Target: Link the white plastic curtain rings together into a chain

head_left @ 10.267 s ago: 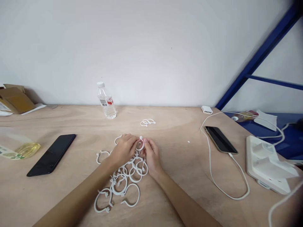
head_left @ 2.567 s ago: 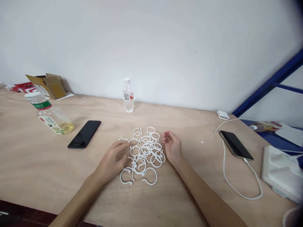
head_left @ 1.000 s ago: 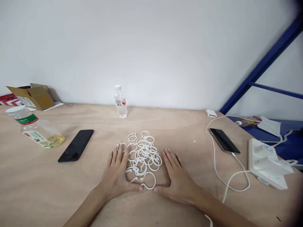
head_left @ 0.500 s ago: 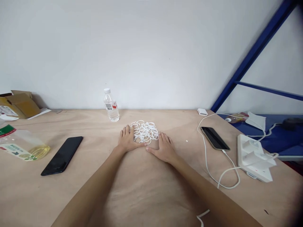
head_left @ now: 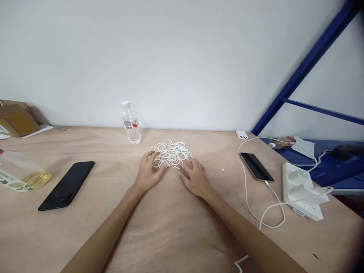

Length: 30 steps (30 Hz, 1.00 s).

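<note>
A pile of several white plastic rings [head_left: 172, 152] lies on the wooden table [head_left: 176, 223], past the middle. My left hand [head_left: 148, 172] rests at the pile's near left edge with its fingers spread, the fingertips touching the nearest rings. My right hand [head_left: 195, 176] lies flat just to the right and nearer, fingers apart, at the pile's near right edge. Neither hand holds a ring.
A small water bottle [head_left: 131, 123] stands behind the pile. A black phone [head_left: 67, 184] and a bottle of yellow liquid [head_left: 21, 175] lie left. Right: a phone on a white cable [head_left: 256, 166], a white power strip [head_left: 303, 189], a charger [head_left: 241, 134], a blue metal frame [head_left: 309, 60].
Both hands pushed the rings away across the table into a tighter pile, then drew back slightly. The hands have loosened from the pile's sides.
</note>
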{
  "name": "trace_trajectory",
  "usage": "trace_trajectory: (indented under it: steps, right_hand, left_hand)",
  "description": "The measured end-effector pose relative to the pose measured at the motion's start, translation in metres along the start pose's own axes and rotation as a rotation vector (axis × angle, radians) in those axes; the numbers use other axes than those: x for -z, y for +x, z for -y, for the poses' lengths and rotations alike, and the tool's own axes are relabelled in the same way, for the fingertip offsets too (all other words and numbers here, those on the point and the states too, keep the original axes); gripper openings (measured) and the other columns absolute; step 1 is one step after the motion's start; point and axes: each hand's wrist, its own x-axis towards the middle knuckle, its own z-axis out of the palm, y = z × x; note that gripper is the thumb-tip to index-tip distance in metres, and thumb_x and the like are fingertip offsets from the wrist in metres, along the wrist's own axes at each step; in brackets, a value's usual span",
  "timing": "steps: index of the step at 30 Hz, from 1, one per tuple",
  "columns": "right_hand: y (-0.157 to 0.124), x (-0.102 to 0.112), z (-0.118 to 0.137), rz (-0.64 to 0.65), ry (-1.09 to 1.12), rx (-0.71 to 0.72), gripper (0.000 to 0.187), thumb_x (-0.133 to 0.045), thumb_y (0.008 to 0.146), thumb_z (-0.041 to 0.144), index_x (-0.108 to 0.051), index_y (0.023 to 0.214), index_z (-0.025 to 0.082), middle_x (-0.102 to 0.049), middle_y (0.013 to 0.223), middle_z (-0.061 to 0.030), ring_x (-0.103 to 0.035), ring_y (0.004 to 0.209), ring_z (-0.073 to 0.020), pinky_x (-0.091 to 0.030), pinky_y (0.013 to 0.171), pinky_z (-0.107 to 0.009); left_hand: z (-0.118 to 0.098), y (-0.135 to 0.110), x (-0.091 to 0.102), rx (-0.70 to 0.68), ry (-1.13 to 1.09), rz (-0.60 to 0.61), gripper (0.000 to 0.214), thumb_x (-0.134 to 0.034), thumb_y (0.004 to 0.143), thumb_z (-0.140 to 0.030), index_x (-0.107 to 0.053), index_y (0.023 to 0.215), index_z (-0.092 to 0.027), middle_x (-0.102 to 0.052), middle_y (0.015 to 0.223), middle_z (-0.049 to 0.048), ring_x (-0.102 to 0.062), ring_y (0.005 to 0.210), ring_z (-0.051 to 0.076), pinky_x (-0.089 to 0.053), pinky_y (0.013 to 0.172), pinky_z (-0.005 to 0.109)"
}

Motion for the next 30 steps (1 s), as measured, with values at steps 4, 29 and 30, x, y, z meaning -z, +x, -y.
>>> trace_trajectory:
  steps: [4, 29, 30]
  right_hand:
    - [0.000, 0.003, 0.001, -0.007, 0.038, 0.067, 0.028, -0.045, 0.091, 0.035, -0.066, 0.107, 0.026, -0.045, 0.137, -0.0094, -0.038, 0.129, -0.0271, -0.030, 0.105, -0.043]
    - [-0.033, 0.006, 0.069, -0.109, 0.910, -0.282, 0.029, -0.044, 0.091, 0.043, -0.060, 0.098, 0.021, -0.067, 0.094, -0.0050, -0.061, 0.091, -0.0201, -0.048, 0.081, -0.031]
    - [-0.033, 0.006, 0.067, -0.121, 0.919, -0.311, 0.029, -0.045, 0.090, 0.045, -0.060, 0.097, 0.021, -0.067, 0.091, -0.0045, -0.060, 0.089, -0.0199, -0.048, 0.079, -0.030]
  left_hand:
    - [-0.015, -0.040, 0.022, -0.041, -0.075, 0.110, 0.037, -0.052, 0.085, -0.033, -0.052, 0.120, -0.020, -0.051, 0.124, 0.0102, -0.048, 0.119, 0.024, -0.038, 0.104, 0.042]
    - [-0.045, -0.062, 0.039, 0.051, -0.279, 0.063, 0.019, -0.056, 0.080, -0.032, -0.044, 0.070, -0.020, -0.049, 0.068, 0.0006, -0.049, 0.070, 0.017, -0.045, 0.070, 0.036]
    - [-0.057, -0.068, 0.039, 0.036, -0.391, 0.151, 0.018, -0.056, 0.082, -0.032, -0.048, 0.072, -0.020, -0.051, 0.071, 0.0020, -0.051, 0.073, 0.019, -0.046, 0.072, 0.037]
